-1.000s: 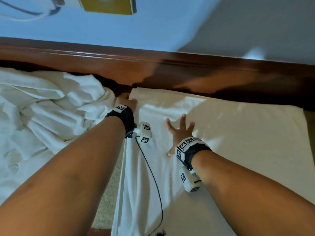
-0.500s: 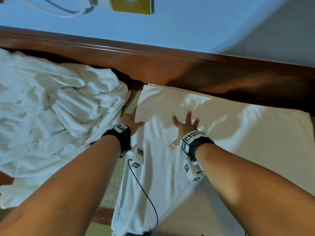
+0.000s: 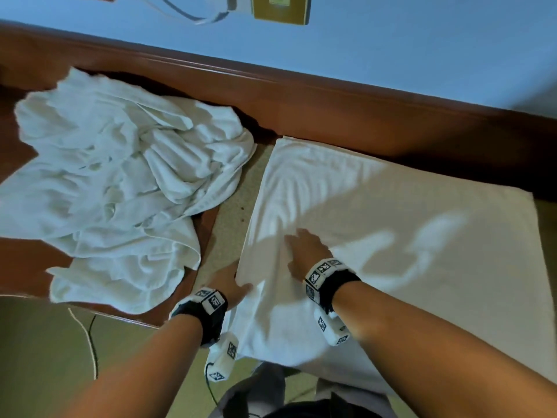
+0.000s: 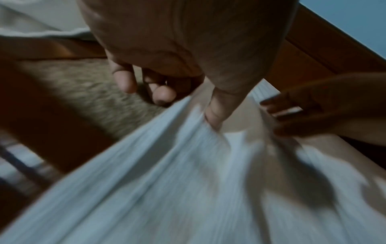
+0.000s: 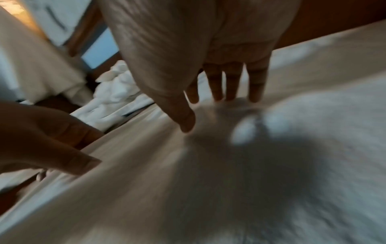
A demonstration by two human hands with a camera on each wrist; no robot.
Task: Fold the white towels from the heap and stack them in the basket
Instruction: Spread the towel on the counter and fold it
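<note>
Smoothing step: your right hand presses flat, fingers straight, on the spread towel beside the heap; your left hand pinches its near-left edge. Next, I'd judge, fold it across.

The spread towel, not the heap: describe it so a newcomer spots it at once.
Find the dark wooden board below the blue wall. Against it, on the right, the spread towel lies flat and smooth, with the right hand pressing it and the left hand at its near-left edge. The heap beside it is crumpled.
</note>
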